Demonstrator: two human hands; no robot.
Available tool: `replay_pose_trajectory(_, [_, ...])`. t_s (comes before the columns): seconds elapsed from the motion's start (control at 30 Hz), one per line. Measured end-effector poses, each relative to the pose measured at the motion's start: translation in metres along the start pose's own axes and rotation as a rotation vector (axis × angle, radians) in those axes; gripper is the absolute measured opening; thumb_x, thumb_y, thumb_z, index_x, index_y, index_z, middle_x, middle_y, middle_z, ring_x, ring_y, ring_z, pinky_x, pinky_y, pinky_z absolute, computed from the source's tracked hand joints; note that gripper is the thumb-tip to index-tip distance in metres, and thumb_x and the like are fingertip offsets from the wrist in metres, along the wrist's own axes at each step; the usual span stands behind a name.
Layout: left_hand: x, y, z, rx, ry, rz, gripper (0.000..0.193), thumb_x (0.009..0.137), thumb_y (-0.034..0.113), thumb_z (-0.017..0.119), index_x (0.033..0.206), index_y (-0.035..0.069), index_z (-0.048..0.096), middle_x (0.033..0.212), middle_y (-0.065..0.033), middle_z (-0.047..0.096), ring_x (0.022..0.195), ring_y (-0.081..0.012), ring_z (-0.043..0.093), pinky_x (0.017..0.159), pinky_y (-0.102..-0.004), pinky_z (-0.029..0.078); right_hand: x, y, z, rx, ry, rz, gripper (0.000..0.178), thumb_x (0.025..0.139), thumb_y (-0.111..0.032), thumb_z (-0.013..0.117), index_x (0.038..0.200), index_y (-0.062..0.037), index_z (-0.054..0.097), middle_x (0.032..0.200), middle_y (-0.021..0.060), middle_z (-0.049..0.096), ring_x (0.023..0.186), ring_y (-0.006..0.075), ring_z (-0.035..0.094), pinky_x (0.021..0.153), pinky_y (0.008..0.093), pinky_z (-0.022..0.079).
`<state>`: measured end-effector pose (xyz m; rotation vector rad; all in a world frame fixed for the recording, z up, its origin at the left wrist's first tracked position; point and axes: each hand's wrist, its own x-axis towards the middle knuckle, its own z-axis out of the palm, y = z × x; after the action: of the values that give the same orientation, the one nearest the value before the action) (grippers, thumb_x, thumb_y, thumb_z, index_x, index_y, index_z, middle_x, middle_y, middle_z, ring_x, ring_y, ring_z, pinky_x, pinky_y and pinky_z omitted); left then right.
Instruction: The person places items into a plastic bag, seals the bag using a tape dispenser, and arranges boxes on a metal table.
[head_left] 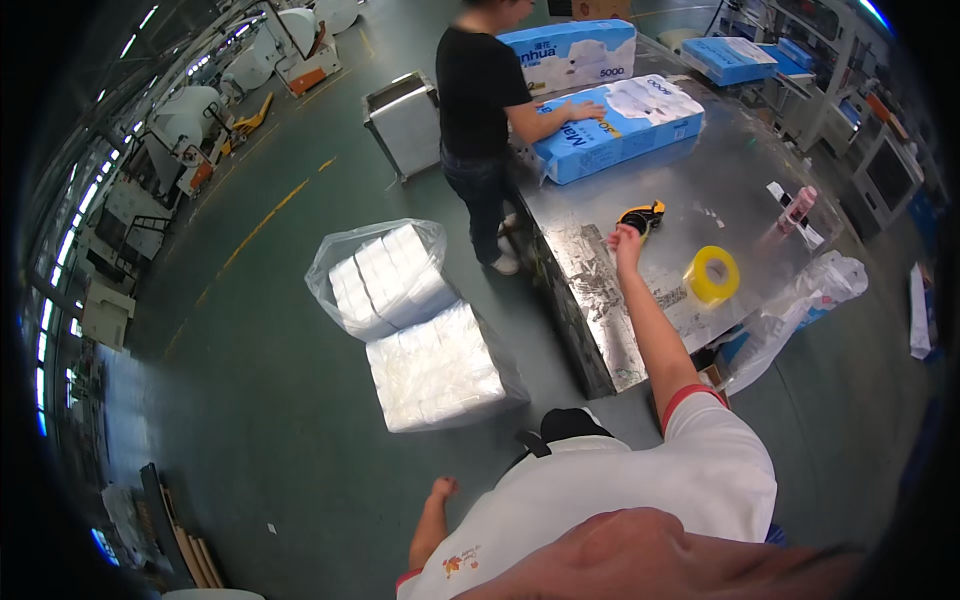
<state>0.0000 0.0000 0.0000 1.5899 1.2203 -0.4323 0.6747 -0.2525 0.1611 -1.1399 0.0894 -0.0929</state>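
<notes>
My right hand (625, 238) reaches over the metal table (690, 190) with its fingers closed at the near end of a black and yellow tape dispenser (642, 216). Part of the grip is too small to make out. A large roll of yellow tape (712, 275) lies on the table, just right of my right forearm. My left hand (444, 487) hangs low at my left side over the floor, fingers curled, nothing visible in it. Across the table, a person in a black shirt rests a hand (585, 110) on a blue and white pack (620, 128) lying flat.
Another blue and white pack (570, 58) stands behind the flat one. A pink bottle (797, 209) is near the table's right edge. Two plastic-wrapped white bundles (435, 370) sit on the floor left of the table. Beyond them stands a metal bin (402, 122).
</notes>
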Motion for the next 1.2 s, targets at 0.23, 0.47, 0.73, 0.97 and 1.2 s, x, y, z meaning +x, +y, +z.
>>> replay_pose_trajectory(0.23, [0.056,0.062,-0.058,0.102,0.503,0.094,0.027,0.08,0.026,0.051,0.09,0.003,0.06,0.09,-0.0185,0.062,0.088,-0.0304,0.06,0.078,-0.0383,0.046,-0.083,0.062,0.022,-0.534,-0.902,0.603,0.022,0.088,-0.024,0.049,0.102,-0.0089,0.054,0.084,0.0068,0.064,0.065,0.0116,0.061,0.055,0.0212,0.044])
replay_pose_trajectory(0.47, [0.053,0.103,-0.083,0.046,0.654,0.038,0.029,0.075,0.026,0.059,0.092,0.003,0.056,0.089,-0.0127,0.058,0.085,-0.0281,0.056,0.076,-0.0379,0.046,-0.28,0.165,-0.004,-0.895,-1.23,0.976,0.033,0.085,-0.031,0.055,0.108,-0.0082,0.051,0.096,0.0039,0.061,0.075,0.0123,0.058,0.066,0.0272,0.045])
replay_pose_trajectory(0.73, [0.103,0.117,-0.13,0.046,0.703,0.13,0.032,0.072,0.018,0.055,0.1,0.002,0.055,0.094,-0.0151,0.058,0.09,-0.0292,0.055,0.08,-0.0374,0.045,-0.302,0.201,0.012,-1.022,-1.129,0.917,0.03,0.08,-0.025,0.057,0.103,-0.0059,0.057,0.092,0.0042,0.061,0.076,0.0133,0.059,0.063,0.0267,0.046])
replay_pose_trajectory(0.97, [0.155,0.077,-0.15,-0.906,0.306,-0.36,0.011,0.076,0.017,0.054,0.082,0.008,0.052,0.082,-0.0078,0.053,0.074,-0.0199,0.051,0.061,-0.0313,0.047,-0.316,0.207,0.213,-1.268,-1.238,-0.212,0.038,0.069,-0.02,0.064,0.104,-0.0055,0.055,0.109,0.0143,0.052,0.106,0.0307,0.047,0.092,0.0366,0.038])
replay_pose_trajectory(1.2, [0.124,0.071,-0.134,-1.549,-0.056,-0.421,0.032,0.081,0.014,0.047,0.108,-0.002,0.046,0.11,-0.0178,0.048,0.102,-0.0302,0.05,0.09,-0.0404,0.042,-0.337,0.278,0.312,-1.898,-1.728,-0.306,0.05,0.063,-0.053,0.066,0.09,-0.0105,0.064,0.09,0.0072,0.062,0.091,0.0234,0.057,0.076,0.0333,0.043])
